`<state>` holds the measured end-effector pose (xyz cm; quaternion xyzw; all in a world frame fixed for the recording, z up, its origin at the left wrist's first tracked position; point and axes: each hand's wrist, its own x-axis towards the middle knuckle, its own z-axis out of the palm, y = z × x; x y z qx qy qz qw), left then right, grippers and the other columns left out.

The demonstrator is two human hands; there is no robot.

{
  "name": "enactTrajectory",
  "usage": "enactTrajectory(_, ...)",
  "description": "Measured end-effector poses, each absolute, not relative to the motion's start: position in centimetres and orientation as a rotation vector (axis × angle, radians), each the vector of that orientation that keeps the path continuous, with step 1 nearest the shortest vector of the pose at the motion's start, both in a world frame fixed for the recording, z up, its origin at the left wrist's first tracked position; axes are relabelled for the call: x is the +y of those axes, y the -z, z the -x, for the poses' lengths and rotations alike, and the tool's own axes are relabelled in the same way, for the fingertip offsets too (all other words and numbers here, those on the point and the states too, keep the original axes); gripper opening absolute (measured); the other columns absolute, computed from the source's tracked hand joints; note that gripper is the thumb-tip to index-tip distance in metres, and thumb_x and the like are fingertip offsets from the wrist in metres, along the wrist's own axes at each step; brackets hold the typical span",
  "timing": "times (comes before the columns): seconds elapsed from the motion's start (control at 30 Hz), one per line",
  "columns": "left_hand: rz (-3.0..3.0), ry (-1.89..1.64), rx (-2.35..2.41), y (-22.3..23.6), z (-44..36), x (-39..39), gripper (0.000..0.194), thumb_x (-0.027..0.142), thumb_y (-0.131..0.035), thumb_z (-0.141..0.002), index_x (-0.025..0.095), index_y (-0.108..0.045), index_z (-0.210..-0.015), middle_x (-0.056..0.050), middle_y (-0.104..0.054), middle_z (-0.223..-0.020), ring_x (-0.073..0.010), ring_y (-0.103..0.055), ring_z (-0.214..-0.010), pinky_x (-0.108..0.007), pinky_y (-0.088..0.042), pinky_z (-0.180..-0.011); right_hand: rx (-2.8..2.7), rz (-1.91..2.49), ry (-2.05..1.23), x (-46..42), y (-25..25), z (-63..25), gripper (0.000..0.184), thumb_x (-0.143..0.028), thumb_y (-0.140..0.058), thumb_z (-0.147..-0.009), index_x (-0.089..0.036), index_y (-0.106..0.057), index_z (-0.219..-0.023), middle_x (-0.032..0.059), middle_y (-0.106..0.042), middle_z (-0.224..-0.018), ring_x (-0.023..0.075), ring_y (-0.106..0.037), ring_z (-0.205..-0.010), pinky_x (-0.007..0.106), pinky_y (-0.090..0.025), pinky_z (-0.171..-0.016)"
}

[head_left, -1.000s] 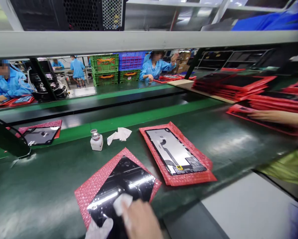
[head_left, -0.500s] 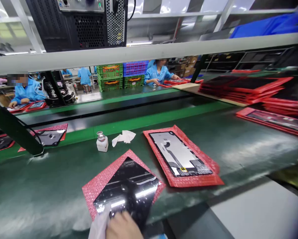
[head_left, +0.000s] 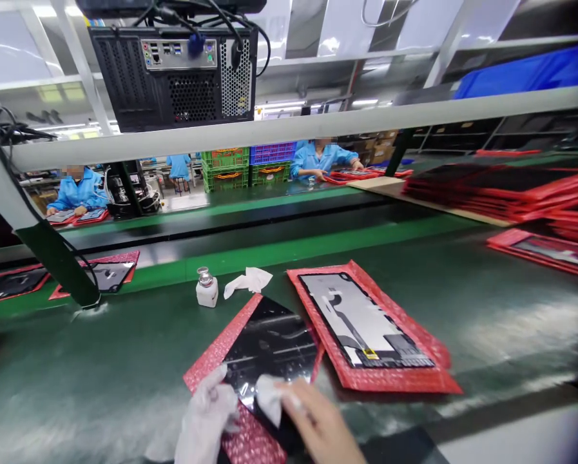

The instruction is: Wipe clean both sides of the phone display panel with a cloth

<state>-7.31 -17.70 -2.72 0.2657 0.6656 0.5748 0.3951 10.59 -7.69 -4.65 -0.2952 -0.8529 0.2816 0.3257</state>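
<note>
A glossy black panel (head_left: 274,345) lies on a red bubble-wrap sheet (head_left: 221,351) at the near edge of the green bench. My left hand (head_left: 206,415), in a white glove, presses down on the panel's near left corner and the wrap. My right hand (head_left: 317,422) is bare and pinches a white wipe (head_left: 269,399) against the panel's near edge. A second panel (head_left: 361,322), grey back upward, rests on its own red wrap just to the right.
A small white bottle with a metal cap (head_left: 206,288) and a crumpled white cloth (head_left: 247,281) sit behind the panel. Stacks of red trays (head_left: 501,187) fill the right. A green post (head_left: 57,258) stands at left. People in blue coats work across the belt.
The panel on its red wrap has turned and shifted up the bench. My gloved left hand now shows fully on its corner, and my right hand with the wipe has moved to the panel's near edge.
</note>
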Motion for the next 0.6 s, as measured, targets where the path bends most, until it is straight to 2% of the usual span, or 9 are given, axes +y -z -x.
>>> enactTrajectory(0.07, -1.180, -1.223, 1.968, 2.7, 7.0, -17.6, 0.057, 0.034, -0.063, -0.073, 0.024, -0.052, -0.128, -0.011, -0.064, -0.120, -0.0314, -0.057, -0.113, -0.048, -0.044, -0.099, -2.169, 0.933, -0.641, -4.0, 4.0, -11.9, 0.030, -0.034, -0.035, -0.094, -0.023, -0.062, -0.100, 0.0072, -0.061, -0.095, 0.0204, -0.057, -0.093, 0.032, -0.044, -0.084)
enactTrajectory(0.13, -1.817, -0.816, 2.066, 3.3, 6.0, -17.2, 0.065, 0.030, -0.063, -0.072, 0.023, -0.045, -0.135, -0.009, -0.049, -0.138, -0.0374, -0.037, -0.131, -0.052, -0.038, -0.105, -2.257, 1.109, -0.519, -0.1, 3.3, -12.3, 0.030, -0.031, -0.035, -0.094, -0.020, -0.062, -0.098, 0.0100, -0.059, -0.105, 0.0220, -0.053, -0.105, 0.034, -0.039, -0.093)
enactTrajectory(0.2, -2.226, -0.532, 1.989, 4.4, 4.5, -16.6, 0.064, 0.031, -0.059, -0.076, 0.016, -0.042, -0.136, -0.013, -0.046, -0.139, -0.0426, -0.035, -0.129, -0.055, -0.043, -0.101, -2.385, 1.283, -0.445, 3.1, 2.8, -11.4, 0.027, -0.024, -0.036, -0.092, -0.017, -0.062, -0.093, 0.0130, -0.057, -0.111, 0.0238, -0.049, -0.112, 0.037, -0.034, -0.097)
enactTrajectory(0.27, -2.402, -0.433, 1.992, 5.4, 3.2, -15.8, 0.058, 0.033, -0.052, -0.082, 0.010, -0.045, -0.134, -0.016, -0.051, -0.133, -0.0435, -0.044, -0.122, -0.054, -0.048, -0.097, -2.458, 1.398, -0.444, 5.4, 2.6, -9.8, 0.023, -0.019, -0.039, -0.089, -0.015, -0.061, -0.089, 0.0148, -0.060, -0.104, 0.0262, -0.052, -0.108, 0.041, -0.034, -0.094)
enactTrajectory(0.4, -2.509, -0.386, 1.992, 6.7, 2.3, -15.3, 0.067, 0.044, -0.057, -0.077, 0.011, -0.045, -0.134, -0.016, -0.051, -0.133, -0.0452, -0.047, -0.118, -0.055, -0.050, -0.094, -2.447, 1.427, -0.581, 7.9, 1.8, -7.8, 0.019, -0.021, -0.043, -0.086, -0.018, -0.060, -0.078, 0.0098, -0.065, -0.085, 0.0260, -0.059, -0.090, 0.044, -0.038, -0.083)
enactTrajectory(0.43, -2.541, -0.391, 1.980, 6.9, 2.4, -15.5, 0.069, 0.043, -0.059, -0.076, 0.013, -0.042, -0.136, -0.015, -0.049, -0.134, -0.0448, -0.047, -0.118, -0.054, -0.051, -0.093, -2.439, 1.398, -0.644, 8.4, 1.3, -7.9, 0.020, -0.023, -0.044, -0.086, -0.019, -0.059, -0.075, 0.0080, -0.065, -0.082, 0.0246, -0.060, -0.087, 0.042, -0.039, -0.082)
enactTrajectory(0.5, -2.584, -0.459, 2.037, 7.3, 2.9, -16.2, 0.065, 0.027, -0.057, -0.081, 0.018, -0.032, -0.141, -0.011, -0.048, -0.136, -0.0399, -0.047, -0.120, -0.050, -0.052, -0.094, -2.409, 1.304, -0.787, 9.3, -0.2, -8.6, 0.024, -0.026, -0.043, -0.087, -0.019, -0.059, -0.072, 0.0061, -0.066, -0.080, 0.0221, -0.060, -0.083, 0.038, -0.042, -0.080)
enactTrajectory(0.57, -2.585, -0.616, 2.122, 7.2, 3.9, -17.1, 0.067, 0.006, -0.045, -0.084, 0.022, -0.019, -0.144, -0.007, -0.047, -0.138, -0.0314, -0.046, -0.124, -0.042, -0.050, -0.098, -2.368, 1.206, -0.906, 9.8, -2.2, -9.8, 0.030, -0.033, -0.038, -0.089, -0.018, -0.061, -0.075, 0.0069, -0.068, -0.083, 0.0214, -0.061, -0.083, 0.035, -0.045, -0.077)
enactTrajectory(0.6, -2.568, -0.713, 2.127, 6.8, 4.7, -17.5, 0.068, 0.002, -0.041, -0.084, 0.022, -0.016, -0.144, -0.007, -0.046, -0.138, -0.0280, -0.045, -0.125, -0.038, -0.049, -0.100, -2.329, 1.155, -0.977, 9.8, -3.1, -10.4, 0.035, -0.038, -0.036, -0.090, -0.017, -0.062, -0.080, 0.0078, -0.068, -0.085, 0.0216, -0.062, -0.084, 0.035, -0.047, -0.076)
